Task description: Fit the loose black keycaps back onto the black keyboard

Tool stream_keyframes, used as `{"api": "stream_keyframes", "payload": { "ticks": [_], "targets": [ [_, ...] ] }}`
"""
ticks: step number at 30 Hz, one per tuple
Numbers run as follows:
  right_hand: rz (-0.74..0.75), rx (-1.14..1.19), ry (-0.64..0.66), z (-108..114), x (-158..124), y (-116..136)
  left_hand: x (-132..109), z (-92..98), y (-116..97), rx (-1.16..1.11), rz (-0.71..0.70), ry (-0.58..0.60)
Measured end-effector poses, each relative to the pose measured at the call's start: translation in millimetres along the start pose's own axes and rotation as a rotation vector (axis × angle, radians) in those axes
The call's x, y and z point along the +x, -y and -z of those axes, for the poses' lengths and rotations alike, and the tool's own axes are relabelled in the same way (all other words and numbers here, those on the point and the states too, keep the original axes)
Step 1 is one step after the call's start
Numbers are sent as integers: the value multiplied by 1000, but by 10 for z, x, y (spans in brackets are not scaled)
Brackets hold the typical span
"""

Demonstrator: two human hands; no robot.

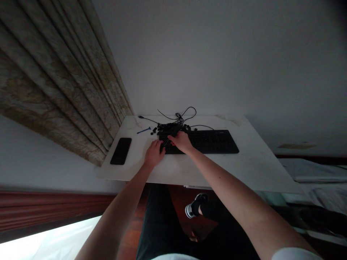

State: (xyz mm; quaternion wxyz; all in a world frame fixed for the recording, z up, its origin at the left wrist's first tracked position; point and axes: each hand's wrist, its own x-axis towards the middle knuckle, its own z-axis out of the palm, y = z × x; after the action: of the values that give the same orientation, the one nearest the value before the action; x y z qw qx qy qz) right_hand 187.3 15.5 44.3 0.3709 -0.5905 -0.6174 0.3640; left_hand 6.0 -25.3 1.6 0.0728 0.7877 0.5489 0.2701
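A black keyboard (214, 141) lies on the white table, its left part partly covered by my hands. My left hand (154, 153) grips the keyboard's left end, fingers at the side and thumb by the front corner. Over the left keys, my right hand (182, 141) is closed on a dark tool with thin wires pointing down to the keys; it looks like a keycap puller (167, 142). Loose black keycaps (168, 126) are heaped behind the keyboard, with a few scattered to the left (154, 130). Finer detail between the fingers is too dark to make out.
A black phone (120, 151) and a thin blue tool (143, 130) lie to the left on the white table (257, 173). Behind the keycaps is a coiled black cable (179, 117). A wall stands at the back, and a patterned curtain (67, 72) hangs at the left.
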Motion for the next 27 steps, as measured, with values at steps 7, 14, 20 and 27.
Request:
{"api": "stream_keyframes", "payload": {
  "ticks": [7, 14, 20, 27],
  "targets": [
    [1, -168, 33, -41, -17, 96, 23, -36, 37, 10, -43, -16],
    [4, -371, 66, -137, -95, 326, 28, -57, 70, 28, -90, -14],
    [47, -445, 120, -152, -44, 395, 30, -69, 82, 14, -76, -8],
    [68, -157, 171, -28, -18, 198, 48, -72, 86, -42, -111, 0]
  ]
}}
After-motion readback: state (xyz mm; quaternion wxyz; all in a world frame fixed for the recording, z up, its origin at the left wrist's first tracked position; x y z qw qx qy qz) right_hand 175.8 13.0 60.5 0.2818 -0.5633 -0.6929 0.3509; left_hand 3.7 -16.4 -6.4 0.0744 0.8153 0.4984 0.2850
